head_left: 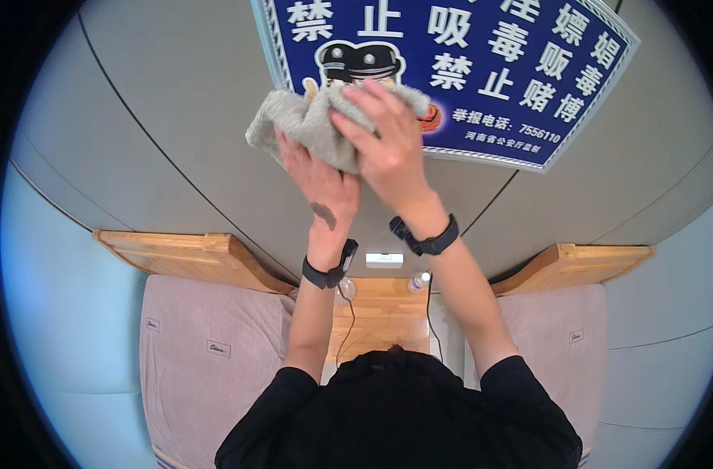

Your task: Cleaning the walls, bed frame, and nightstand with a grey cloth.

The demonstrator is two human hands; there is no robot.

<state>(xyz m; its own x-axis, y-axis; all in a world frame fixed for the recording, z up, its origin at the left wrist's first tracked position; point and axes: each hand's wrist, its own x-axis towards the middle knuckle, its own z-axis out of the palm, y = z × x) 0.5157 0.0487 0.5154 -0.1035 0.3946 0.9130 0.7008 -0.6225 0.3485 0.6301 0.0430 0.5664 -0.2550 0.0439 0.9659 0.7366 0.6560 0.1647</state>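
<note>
A grey-green cloth [300,117] lies bunched against the lower left part of a blue wall sign [481,125] with white lettering and a cartoon figure in a dark cap. My left hand [319,176] grips the cloth's lower side, and some of its fingertips are hidden in the folds. Over the cloth's right part my right hand [389,148] presses with bent fingers. Both arms reach up and forward, each with a black band at the wrist. The cloth covers much of the cartoon figure below its cap.
Below the sign, a white socket plate [384,260] sits on the grey wall above a wooden bedside surface [384,316]. A bottle [419,282], a clear container [345,291] and dark cables are there. Beds with wooden headboards [177,254] flank it.
</note>
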